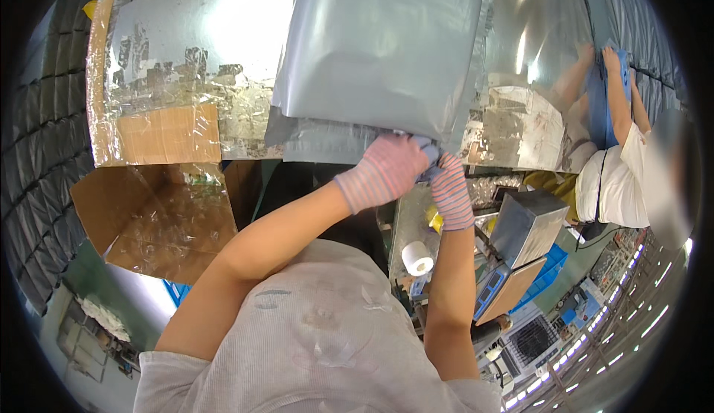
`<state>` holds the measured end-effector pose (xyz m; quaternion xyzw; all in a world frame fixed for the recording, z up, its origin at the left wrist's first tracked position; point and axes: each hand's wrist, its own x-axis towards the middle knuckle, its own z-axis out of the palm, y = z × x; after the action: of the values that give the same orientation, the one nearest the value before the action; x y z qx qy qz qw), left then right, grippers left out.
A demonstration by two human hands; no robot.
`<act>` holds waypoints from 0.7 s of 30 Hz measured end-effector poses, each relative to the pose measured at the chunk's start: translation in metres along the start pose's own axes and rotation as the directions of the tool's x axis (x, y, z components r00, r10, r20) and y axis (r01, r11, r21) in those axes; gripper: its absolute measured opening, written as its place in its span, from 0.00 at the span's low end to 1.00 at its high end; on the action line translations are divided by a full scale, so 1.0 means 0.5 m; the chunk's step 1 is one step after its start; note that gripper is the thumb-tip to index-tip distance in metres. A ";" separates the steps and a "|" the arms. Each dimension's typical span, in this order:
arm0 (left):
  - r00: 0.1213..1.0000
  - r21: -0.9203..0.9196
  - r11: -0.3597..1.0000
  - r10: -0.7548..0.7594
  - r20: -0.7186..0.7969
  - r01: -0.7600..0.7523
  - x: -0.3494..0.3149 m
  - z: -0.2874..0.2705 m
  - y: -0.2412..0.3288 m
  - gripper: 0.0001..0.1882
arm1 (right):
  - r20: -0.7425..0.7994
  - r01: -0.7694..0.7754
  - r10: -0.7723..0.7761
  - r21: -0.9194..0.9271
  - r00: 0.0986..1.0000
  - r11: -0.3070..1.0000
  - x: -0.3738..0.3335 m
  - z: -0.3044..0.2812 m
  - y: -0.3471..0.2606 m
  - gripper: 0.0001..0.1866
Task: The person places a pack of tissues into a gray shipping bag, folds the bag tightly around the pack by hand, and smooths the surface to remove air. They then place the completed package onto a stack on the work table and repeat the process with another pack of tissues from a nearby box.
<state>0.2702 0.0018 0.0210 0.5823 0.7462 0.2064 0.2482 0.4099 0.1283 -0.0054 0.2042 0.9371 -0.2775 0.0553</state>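
Observation:
A pile of smooth grey plastic bags (379, 49) lies on the metal-topped table, its near edges hanging at the table's front. My left hand (387, 169), in a pink and grey striped knit glove, is closed at that near edge. Close beside it, my right hand (452, 194) wears a matching glove and is closed too. Between the two hands is a bunched piece of grey-blue plastic (427, 149), gripped by both. My fingertips are partly hidden by the folds and the gloves.
An open cardboard box (160, 220) with clear plastic inside stands below the table's left front. To the right are a white roll (417, 258), a metal box-shaped device (529, 227) and a blue crate (543, 283). At far right another person (613, 182) handles blue material.

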 end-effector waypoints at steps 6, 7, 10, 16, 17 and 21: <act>0.980 -0.544 0.815 -0.175 0.093 0.197 -0.096 -0.009 -0.037 0.13 | 0.318 -0.424 0.281 0.699 0.906 0.576 0.013 -0.021 -0.003 0.12; 0.982 -0.529 0.833 -0.186 0.008 0.162 -0.093 -0.010 -0.036 0.13 | 0.309 -0.405 0.262 0.697 0.914 0.591 0.016 -0.034 -0.028 0.12; 0.962 -0.387 0.918 -0.179 -0.207 0.088 -0.028 -0.027 -0.031 0.10 | 0.274 -0.362 0.239 0.751 0.932 0.552 0.045 -0.065 -0.108 0.14; 0.988 -0.280 0.954 -0.068 0.141 0.106 0.007 -0.059 -0.017 0.09 | 0.271 -0.400 0.295 0.661 0.916 0.635 0.038 -0.044 -0.086 0.12; 0.990 -0.310 0.946 -0.059 0.130 0.097 -0.007 -0.059 -0.015 0.09 | 0.274 -0.396 0.290 0.713 0.917 0.579 0.033 -0.041 -0.082 0.11; 0.987 -0.803 0.594 -0.096 -0.129 -0.047 -0.114 -0.025 -0.060 0.08 | 0.258 -0.362 0.258 0.744 0.931 0.562 0.030 -0.060 -0.098 0.10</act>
<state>0.2509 -0.0610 0.0204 0.3795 0.5983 0.5623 0.4264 0.3763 0.1127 0.0410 0.3523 0.6667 -0.6536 0.0650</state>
